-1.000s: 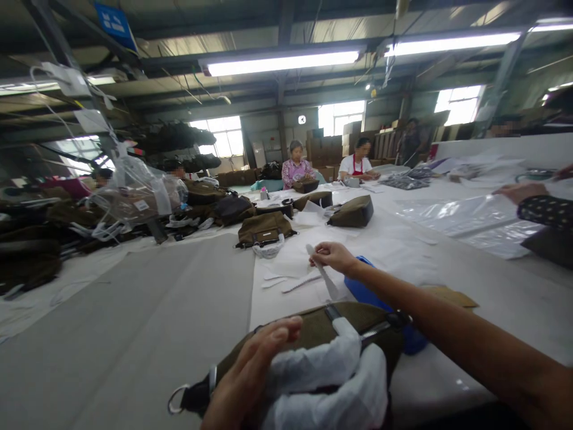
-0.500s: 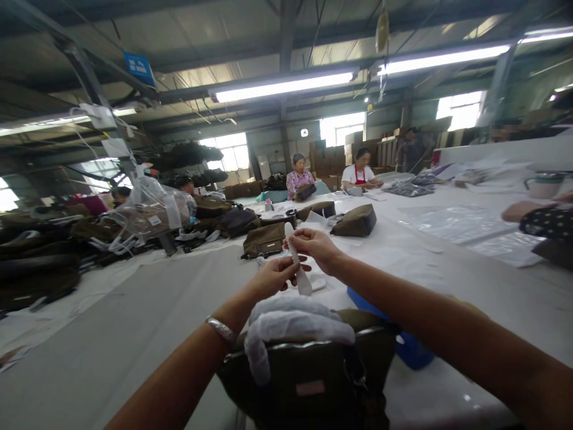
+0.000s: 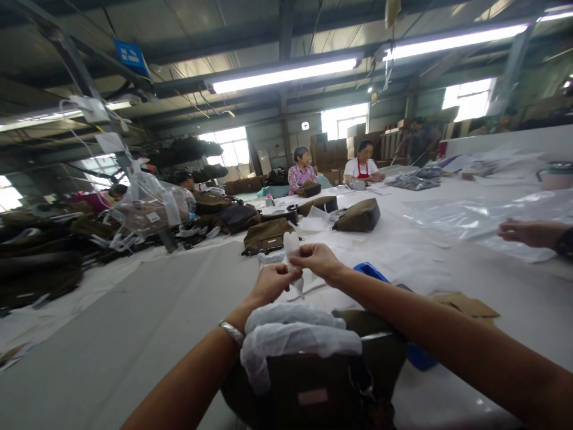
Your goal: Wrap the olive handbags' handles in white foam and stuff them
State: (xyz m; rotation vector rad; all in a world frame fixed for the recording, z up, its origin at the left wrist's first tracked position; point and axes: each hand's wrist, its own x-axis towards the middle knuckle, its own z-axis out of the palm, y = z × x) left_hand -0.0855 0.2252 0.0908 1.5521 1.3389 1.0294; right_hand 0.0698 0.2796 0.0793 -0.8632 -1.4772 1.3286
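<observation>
A limp, thin white strip, perhaps paper or soft wrap, stands upright between my hands. The fingers of my left hand pinch its lower part, and its narrow tail hangs beneath them. My right hand grips it a little higher, thumb and fingertips close to the left ones. Directly in front of me stands a dark olive handbag with a zip top and a small pinkish label. White wrapping covers its handles, which arch just below my hands without touching them.
Beyond my hands lie more olive bags. Bags are heaped at left, near a post hung with plastic bags. A blue object is partly behind my right forearm, by brown cardboard. A co-worker's hand is over clear plastic.
Both my hands have drawn closer together on the strip, the right one lower. The strip's upper end now looks wider and folded. At right, the co-worker's hand and sleeve have shifted over the plastic.
</observation>
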